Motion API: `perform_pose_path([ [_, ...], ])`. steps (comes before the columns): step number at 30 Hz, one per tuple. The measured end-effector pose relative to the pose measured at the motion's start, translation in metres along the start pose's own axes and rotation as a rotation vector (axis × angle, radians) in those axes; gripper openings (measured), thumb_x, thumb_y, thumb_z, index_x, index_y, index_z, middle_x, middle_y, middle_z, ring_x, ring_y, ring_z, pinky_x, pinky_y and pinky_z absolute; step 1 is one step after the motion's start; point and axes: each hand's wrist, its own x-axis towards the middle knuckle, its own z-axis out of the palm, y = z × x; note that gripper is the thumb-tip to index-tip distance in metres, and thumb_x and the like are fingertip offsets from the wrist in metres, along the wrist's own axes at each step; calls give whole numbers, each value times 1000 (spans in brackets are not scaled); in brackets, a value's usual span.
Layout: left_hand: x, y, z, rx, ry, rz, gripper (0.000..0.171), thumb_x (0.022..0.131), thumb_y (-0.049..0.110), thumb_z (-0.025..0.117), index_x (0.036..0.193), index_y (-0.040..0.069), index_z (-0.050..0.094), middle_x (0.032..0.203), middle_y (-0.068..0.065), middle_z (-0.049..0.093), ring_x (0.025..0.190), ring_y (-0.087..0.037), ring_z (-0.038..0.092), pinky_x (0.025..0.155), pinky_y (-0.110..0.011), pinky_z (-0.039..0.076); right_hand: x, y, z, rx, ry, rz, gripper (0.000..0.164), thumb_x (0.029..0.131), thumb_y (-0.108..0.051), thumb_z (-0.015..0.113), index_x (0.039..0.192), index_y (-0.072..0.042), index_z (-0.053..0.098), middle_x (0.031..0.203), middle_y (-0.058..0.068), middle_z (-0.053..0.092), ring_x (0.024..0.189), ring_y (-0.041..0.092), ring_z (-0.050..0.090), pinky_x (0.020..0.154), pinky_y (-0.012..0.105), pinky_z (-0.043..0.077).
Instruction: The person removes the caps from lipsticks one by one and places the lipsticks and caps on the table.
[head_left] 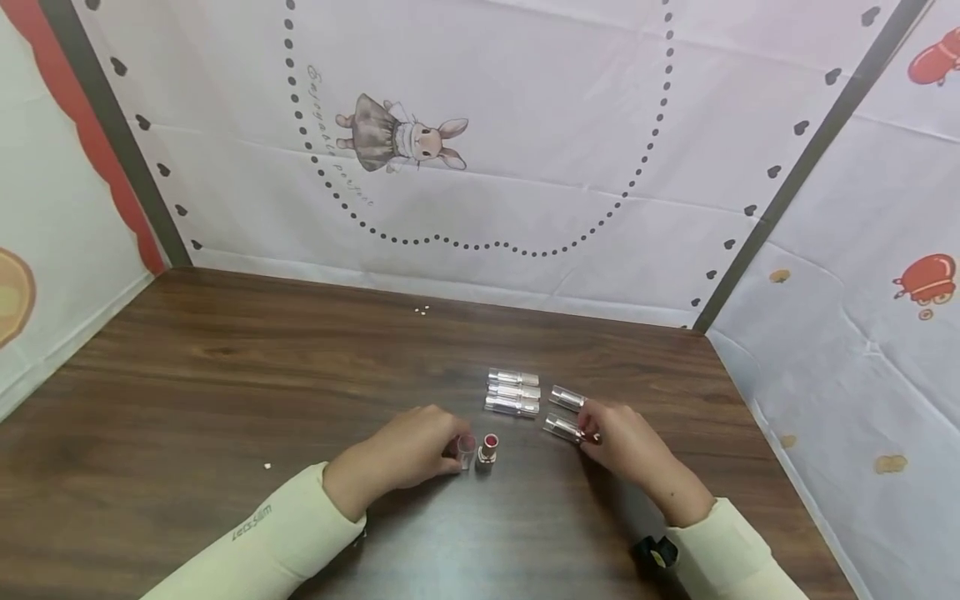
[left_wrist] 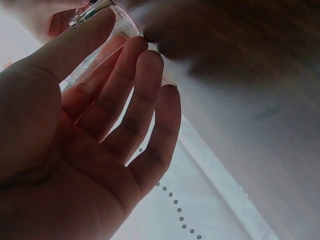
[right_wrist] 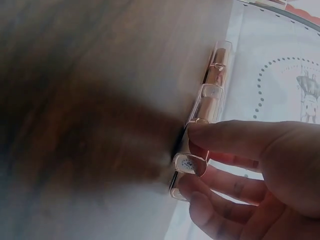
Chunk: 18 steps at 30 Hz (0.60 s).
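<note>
My left hand pinches a clear lipstick cap between thumb and fingers, low over the table. Just to the cap's right, an uncapped lipstick stands upright with its red tip showing. Farther right, my right hand grips the base end of a capped lipstick lying on its side. In the right wrist view the thumb lies along this lipstick, with fingers on the other side. Another capped lipstick lies just beyond it, its right end partly hidden by the hand.
Three capped lipsticks lie side by side, left of the right hand. Small white bits are on the brown wooden table near its back edge, and another speck lies at left. Printed cloth walls enclose the back and sides.
</note>
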Motion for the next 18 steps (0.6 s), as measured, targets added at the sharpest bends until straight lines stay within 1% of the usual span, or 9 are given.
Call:
perform_pose_path([
  [6, -3, 0, 2, -8, 4, -2, 17, 80, 13, 83, 94, 12, 74, 76, 7, 67, 70, -4, 58, 67, -28, 51, -1, -2, 5, 21, -1, -12, 23, 78, -2, 82, 89, -11, 64, 78, -2, 67, 69, 8, 60, 63, 28, 48],
  [13, -1, 0, 2, 2, 9, -6, 15, 80, 14, 83, 93, 13, 75, 76, 7, 67, 71, -5, 59, 67, -29, 51, -1, -2, 6, 23, -13, -41, 23, 78, -1, 80, 89, -11, 62, 75, -4, 64, 66, 6, 55, 60, 25, 46],
  [18, 0, 0, 2, 8, 14, 2, 16, 80, 14, 83, 93, 13, 75, 75, 8, 66, 70, -4, 58, 67, -28, 50, -2, -4, 7, 28, -20, -67, 22, 79, -1, 80, 89, -11, 63, 77, -3, 66, 70, 8, 60, 62, 26, 49],
])
